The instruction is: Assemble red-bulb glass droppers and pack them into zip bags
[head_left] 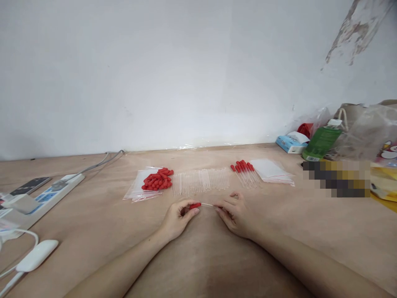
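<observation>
Between thumb and fingers, my left hand (pixel 178 217) pinches a red rubber dropper bulb (pixel 195 205). A thin glass dropper tube (pixel 207 204) runs from the bulb's open end to my right hand (pixel 235 215), whose fingertips grip its other end. Whether the tube sits inside the bulb or only touches it, I cannot tell. Beyond my hands lies a row of bare glass tubes (pixel 201 181). To their left, a pile of red bulbs (pixel 157 179) rests on clear plastic bags (pixel 141 185). On the right lie several droppers with red bulbs fitted (pixel 245 167).
White zip bags (pixel 273 170) lie right of the fitted droppers. A blue tissue pack (pixel 291 142), a green bottle (pixel 324 140) and plastic bags (pixel 356 132) stand at the back right. On the left are a power strip (pixel 51 198), cables and a phone (pixel 30 186).
</observation>
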Available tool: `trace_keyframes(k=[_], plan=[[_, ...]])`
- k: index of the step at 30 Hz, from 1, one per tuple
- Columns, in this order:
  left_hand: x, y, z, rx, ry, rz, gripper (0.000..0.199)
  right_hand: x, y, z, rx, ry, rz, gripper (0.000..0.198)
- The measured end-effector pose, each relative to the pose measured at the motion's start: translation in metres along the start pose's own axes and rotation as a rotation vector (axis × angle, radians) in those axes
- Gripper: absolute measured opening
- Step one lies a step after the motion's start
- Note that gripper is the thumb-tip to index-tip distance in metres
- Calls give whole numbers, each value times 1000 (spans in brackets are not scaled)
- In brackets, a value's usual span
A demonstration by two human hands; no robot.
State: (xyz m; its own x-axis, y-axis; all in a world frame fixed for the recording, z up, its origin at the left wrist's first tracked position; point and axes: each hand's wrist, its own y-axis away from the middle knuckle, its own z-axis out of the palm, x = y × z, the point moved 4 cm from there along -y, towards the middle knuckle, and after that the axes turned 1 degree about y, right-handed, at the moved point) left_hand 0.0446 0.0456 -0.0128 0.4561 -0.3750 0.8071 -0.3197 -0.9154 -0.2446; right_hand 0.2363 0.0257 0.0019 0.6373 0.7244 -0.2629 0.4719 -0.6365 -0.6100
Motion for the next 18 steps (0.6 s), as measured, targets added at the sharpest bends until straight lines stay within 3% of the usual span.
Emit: trace_keyframes(k=[13,18], plan=[[12,4,0,-14,-17,157,20,-6,-1,4,-96,-101,-22,20],[25,7,1,-95,-86,234,19,-9,-3,-3,-124,-47,-77,19]])
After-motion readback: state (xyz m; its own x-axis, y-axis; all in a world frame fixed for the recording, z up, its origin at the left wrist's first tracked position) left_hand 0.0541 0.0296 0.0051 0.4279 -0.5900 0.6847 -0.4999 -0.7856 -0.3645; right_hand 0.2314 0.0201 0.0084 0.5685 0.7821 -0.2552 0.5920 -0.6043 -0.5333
